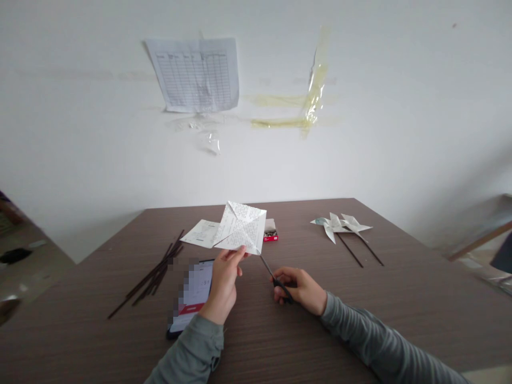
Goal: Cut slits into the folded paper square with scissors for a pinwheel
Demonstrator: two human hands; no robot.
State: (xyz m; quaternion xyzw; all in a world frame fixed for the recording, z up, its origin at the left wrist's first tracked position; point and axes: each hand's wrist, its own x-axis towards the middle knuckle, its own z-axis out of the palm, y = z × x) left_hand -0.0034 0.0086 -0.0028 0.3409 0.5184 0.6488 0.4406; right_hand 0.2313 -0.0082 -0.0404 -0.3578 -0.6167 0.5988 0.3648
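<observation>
Pinched in my left hand (224,280) is a square sheet of printed paper (245,226), raised above the table. Diagonal creases cross it, and slits run in from at least two of its corners. My right hand (300,288) grips a pair of scissors (283,289) by the black handles. Their blades reach up to the paper's lower right corner; how far apart the blades are is hard to make out. Behind the held sheet lie more square papers (200,233) and a small red and white box (271,232) of small dark pieces, both partly covered by it.
Two paper pinwheels (340,226) on dark sticks lie at the right of the brown table (400,304). Several loose dark sticks (150,280) are piled at the left, beside a phone (192,298) under my left forearm. A printed form (196,74) is taped to the wall behind.
</observation>
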